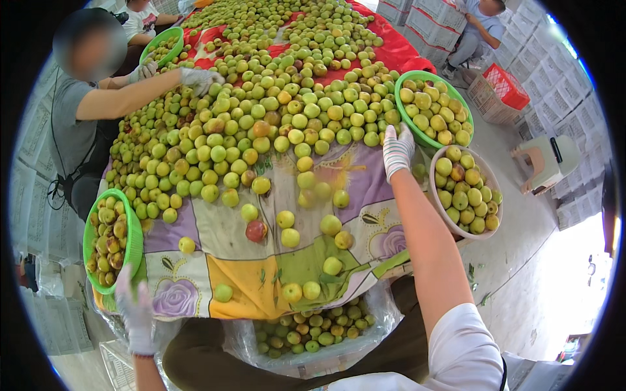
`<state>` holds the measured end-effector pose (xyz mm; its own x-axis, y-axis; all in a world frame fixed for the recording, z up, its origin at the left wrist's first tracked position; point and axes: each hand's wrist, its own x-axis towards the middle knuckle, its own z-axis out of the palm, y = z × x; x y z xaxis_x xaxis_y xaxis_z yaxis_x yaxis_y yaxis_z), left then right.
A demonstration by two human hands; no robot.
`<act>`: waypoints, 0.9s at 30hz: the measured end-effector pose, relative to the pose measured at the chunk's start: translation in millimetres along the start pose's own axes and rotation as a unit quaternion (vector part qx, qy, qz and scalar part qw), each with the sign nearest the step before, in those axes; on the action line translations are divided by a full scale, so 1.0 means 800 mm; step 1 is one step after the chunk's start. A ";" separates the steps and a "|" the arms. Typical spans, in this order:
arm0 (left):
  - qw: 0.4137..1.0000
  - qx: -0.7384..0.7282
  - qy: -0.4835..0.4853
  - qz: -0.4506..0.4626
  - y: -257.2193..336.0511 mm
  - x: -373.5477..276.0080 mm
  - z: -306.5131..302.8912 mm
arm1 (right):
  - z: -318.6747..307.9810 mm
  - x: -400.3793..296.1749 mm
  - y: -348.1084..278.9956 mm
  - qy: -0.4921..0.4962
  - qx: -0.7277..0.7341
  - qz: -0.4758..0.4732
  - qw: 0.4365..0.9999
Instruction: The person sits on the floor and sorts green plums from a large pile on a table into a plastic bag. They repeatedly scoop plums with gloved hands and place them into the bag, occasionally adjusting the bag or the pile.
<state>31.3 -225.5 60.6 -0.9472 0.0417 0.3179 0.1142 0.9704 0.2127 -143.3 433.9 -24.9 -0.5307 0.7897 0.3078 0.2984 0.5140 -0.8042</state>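
Observation:
My left hand [134,313], in a pale glove, is at the table's front left corner with its fingers apart. Just beyond it, a green plastic basket [133,244] holds browned, blemished round fruits. My right hand [398,151], in a striped glove, reaches forward to the right edge of the fruit pile [274,117]. Its fingers are spread beside a green basket [470,132] of yellow-green fruits, and I see nothing held; whether it touches the basket is unclear. A pale plastic basket [498,227] of similar fruits stands right of my forearm. Loose fruits and one dark red fruit [256,231] lie on the patterned cloth [230,273].
Below the table's front edge, between my legs, sits a plastic-lined crate [381,313] of fruits. At left, a co-worker's gloved hand [200,80] reaches into the pile. A plastic stool [547,161], a red crate [506,85] and stacked boxes [433,27] stand to the right.

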 end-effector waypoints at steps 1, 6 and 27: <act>0.998 -0.012 -0.020 0.066 0.047 0.038 0.021 | 0.001 0.012 -0.005 -0.020 -0.109 -0.025 0.994; 0.995 -0.071 -0.010 0.072 0.119 0.159 0.161 | 0.022 0.037 -0.049 -0.108 -0.272 0.018 0.956; 0.991 -0.127 0.044 -0.014 0.139 0.283 0.246 | 0.117 -0.004 -0.112 -0.499 0.097 -0.178 0.842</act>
<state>-229.8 -61.0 -25.8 -0.9223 -0.0168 0.3860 0.1699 0.8797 0.4441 -242.5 353.7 -1.3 -0.9907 -0.1284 0.0441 -0.1050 0.5187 -0.8485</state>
